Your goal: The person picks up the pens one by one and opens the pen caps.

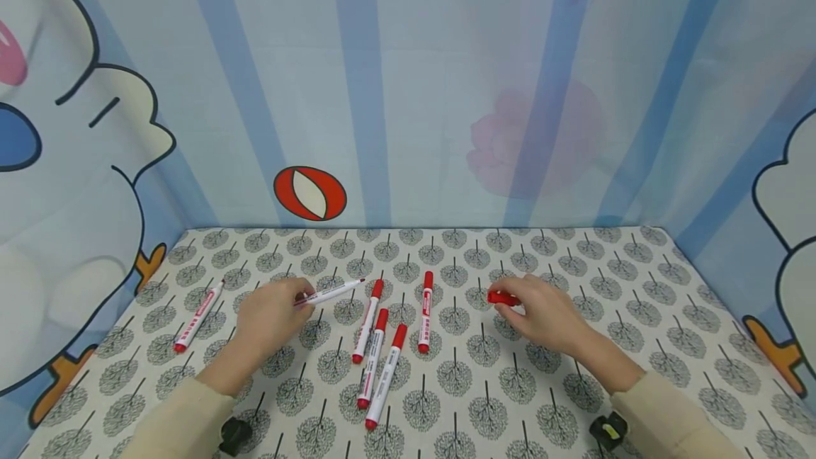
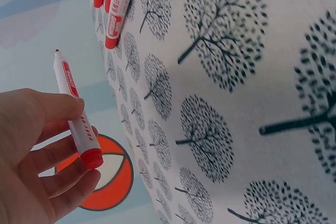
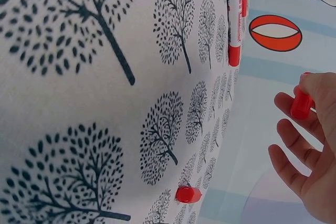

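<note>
My left hand [image 1: 274, 310] pinches an uncapped red whiteboard marker [image 1: 333, 292] between thumb and fingers. In the left wrist view the bare tip of this marker [image 2: 67, 80] points up and away, its red end near the fingertips. My right hand [image 1: 538, 312] pinches a red marker cap [image 1: 502, 298], well apart from the left hand. The right wrist view shows this cap [image 3: 302, 103] between thumb and index finger, the other fingers spread and bent. A second red cap [image 3: 187, 194] lies on the tablecloth below the right hand.
Another uncapped marker [image 1: 200, 316] lies at the left. Several capped red markers lie between the hands, such as one capped marker [image 1: 426, 312] towards the right. The tree-print tablecloth [image 1: 484, 409] covers the table, with a patterned curtain [image 1: 421, 91] standing behind.
</note>
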Available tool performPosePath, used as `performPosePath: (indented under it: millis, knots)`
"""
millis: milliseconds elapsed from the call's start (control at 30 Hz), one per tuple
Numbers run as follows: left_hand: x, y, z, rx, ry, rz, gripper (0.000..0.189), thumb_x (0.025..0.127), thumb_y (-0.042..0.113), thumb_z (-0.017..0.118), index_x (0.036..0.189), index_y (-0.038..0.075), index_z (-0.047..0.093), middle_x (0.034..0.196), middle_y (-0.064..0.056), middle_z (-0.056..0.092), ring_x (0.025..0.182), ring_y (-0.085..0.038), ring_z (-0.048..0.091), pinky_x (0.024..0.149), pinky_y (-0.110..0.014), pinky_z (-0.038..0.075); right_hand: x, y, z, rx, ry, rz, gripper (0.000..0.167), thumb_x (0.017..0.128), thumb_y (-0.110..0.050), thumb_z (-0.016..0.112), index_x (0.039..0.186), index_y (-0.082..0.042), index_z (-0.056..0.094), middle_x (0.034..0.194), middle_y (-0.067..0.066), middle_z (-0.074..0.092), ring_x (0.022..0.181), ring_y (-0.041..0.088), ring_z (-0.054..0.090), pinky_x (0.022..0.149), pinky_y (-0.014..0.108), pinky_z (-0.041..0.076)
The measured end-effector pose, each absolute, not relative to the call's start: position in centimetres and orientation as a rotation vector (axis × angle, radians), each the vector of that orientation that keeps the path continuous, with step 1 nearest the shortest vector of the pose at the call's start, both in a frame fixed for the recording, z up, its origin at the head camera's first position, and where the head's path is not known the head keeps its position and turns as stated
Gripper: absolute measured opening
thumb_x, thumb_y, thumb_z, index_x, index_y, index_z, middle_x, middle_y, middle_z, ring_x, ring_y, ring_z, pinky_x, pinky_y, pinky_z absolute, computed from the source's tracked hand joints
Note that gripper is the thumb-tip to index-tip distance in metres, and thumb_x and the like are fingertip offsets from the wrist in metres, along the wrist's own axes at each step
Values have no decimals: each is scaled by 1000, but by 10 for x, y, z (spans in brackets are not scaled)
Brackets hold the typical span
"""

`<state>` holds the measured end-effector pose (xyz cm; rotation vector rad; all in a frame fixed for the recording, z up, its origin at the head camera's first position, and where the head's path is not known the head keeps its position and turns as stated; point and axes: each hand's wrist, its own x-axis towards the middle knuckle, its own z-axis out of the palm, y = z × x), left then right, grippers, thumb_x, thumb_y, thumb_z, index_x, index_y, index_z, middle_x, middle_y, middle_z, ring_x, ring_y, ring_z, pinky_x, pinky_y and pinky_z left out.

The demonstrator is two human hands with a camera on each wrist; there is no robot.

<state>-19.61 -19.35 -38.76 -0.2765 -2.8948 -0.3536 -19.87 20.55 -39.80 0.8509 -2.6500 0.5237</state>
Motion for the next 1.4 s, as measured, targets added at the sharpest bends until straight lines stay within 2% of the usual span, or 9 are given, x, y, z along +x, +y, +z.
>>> performPosePath:
  millis: [400, 867, 1100, 1400]
  knots:
    - [-196, -217, -388, -160, -2979, -419, 15, 78, 19, 70, 91, 13, 68, 73, -1, 65, 48, -12, 45, 38, -26, 35, -197, 207, -399, 822, -2651, 523, 20, 80, -20, 69, 99, -19, 62, 82, -7, 64, 72, 6, 57, 56, 17, 44]
    - [-198, -246, -392, -21, -3040, -394, 21, 79, 19, 68, 96, 6, 68, 80, -8, 61, 55, -15, 49, 41, -27, 39, -200, 209, -399, 836, -2647, 531, 21, 79, -17, 70, 98, -18, 62, 89, -8, 65, 77, 6, 59, 64, 21, 49]
    - [-195, -261, -392, 108, -3078, -436, 25, 81, 19, 67, 99, 3, 67, 73, -6, 63, 51, -15, 49, 40, -28, 39, -199, 209, -400, 850, -2609, 527, 20, 78, -17, 71, 96, -17, 62, 88, -9, 64, 76, 5, 57, 62, 20, 48]
    - [-192, -280, -395, 224, -3089, -420, 28, 81, 19, 64, 101, 0, 65, 75, -11, 64, 49, -16, 50, 39, -29, 39, -199, 209, -401, 835, -2597, 506, 21, 78, -20, 71, 97, -19, 62, 88, -9, 63, 76, 5, 57, 61, 19, 47]
